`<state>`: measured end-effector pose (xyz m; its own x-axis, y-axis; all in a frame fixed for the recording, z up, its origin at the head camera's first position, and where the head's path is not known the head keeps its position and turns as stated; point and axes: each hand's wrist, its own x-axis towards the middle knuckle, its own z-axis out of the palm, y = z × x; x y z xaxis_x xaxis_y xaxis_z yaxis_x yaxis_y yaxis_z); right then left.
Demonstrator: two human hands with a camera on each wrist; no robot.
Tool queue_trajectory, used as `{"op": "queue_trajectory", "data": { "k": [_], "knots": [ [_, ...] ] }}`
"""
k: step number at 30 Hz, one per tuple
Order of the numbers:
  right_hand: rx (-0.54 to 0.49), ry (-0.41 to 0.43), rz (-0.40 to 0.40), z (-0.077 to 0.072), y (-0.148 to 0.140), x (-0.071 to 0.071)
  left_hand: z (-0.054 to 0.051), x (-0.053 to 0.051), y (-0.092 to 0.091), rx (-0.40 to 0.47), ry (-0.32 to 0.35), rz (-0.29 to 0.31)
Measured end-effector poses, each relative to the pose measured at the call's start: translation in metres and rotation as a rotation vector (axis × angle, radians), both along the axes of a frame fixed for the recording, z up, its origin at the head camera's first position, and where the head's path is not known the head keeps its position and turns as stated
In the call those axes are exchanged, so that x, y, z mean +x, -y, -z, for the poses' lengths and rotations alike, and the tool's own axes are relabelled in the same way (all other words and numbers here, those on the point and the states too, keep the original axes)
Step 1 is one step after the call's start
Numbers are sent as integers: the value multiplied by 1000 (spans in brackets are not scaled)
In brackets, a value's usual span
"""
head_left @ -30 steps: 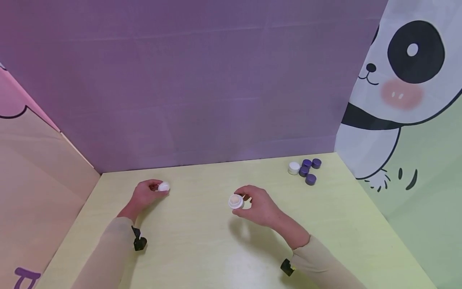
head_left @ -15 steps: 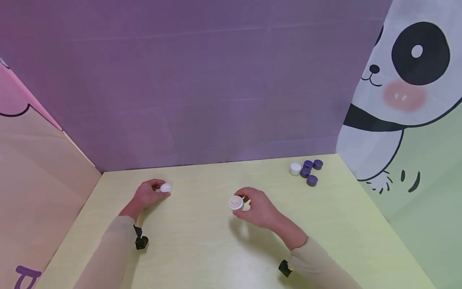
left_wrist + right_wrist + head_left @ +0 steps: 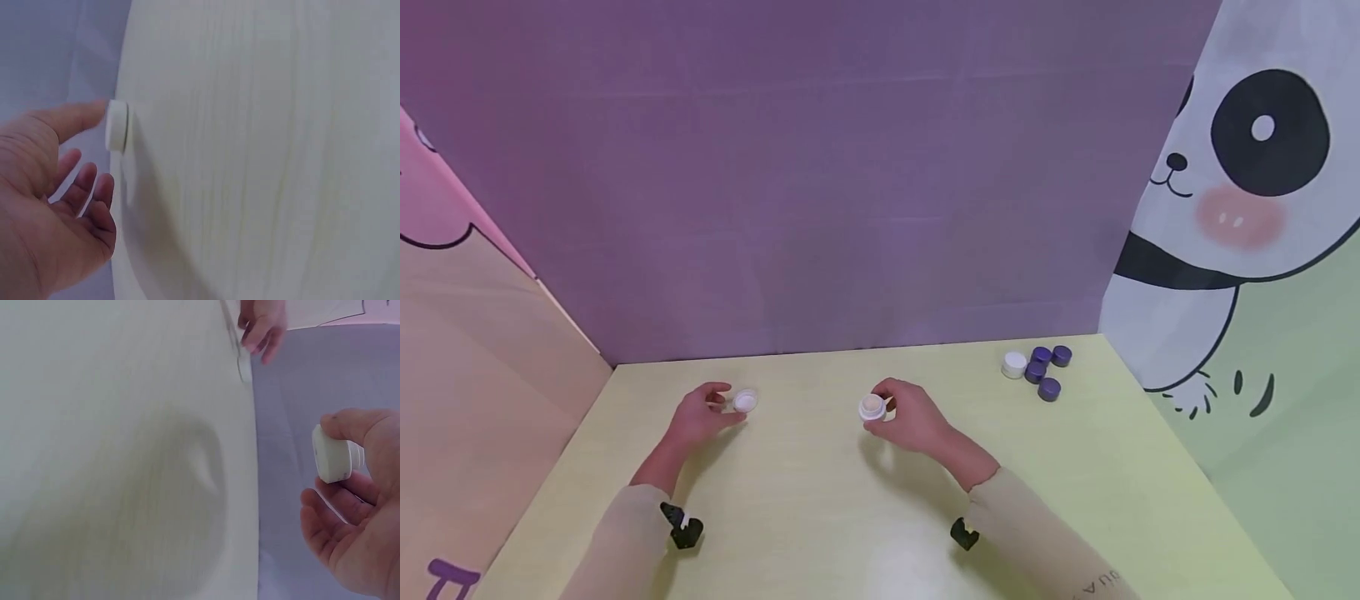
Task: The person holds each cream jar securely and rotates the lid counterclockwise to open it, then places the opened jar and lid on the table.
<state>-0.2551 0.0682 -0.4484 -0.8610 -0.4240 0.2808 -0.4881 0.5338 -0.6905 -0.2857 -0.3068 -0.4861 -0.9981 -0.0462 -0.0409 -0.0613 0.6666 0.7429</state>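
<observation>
A small white jar lid [image 3: 745,401] lies on the table at the left with its hollow inside facing up. Around it my left hand [image 3: 702,417] is spread, thumb and fingers parted; one fingertip is close to the lid [image 3: 117,125] in the left wrist view, and I cannot tell if it touches. Thumb and fingers of my right hand [image 3: 913,418] pinch a small lidless white jar [image 3: 872,407] above the table. Pale contents show in its mouth. The right wrist view shows the jar [image 3: 332,455] from the side, its threaded neck toward the palm.
At the table's [image 3: 820,500] back right stand a closed white jar [image 3: 1013,365] and several purple caps or small jars [image 3: 1048,389] grouped together. A purple wall [image 3: 850,208] rises behind the table, with printed panels at the left and right.
My left hand has let go of the lid, which now rests on the table, and drawn back slightly left. My right hand has moved a little left with the jar.
</observation>
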Motion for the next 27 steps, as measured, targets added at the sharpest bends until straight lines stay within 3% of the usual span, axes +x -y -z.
{"op": "queue_trajectory", "data": {
  "k": [4,8,15,20,27],
  "knots": [
    [32,-2,37,2,10,-16,-11,14,-7,46,-41,-26],
    [46,28,88,1,19,-28,-25,25,-21,99,-67,-16],
    [60,97,173,7,24,-51,-42,39,-45,124,-119,64],
    [104,111,239,11,21,-66,-50,50,-66,109,-104,145],
    [149,152,306,13,12,-77,-52,68,-92,85,-63,240]
  ]
}}
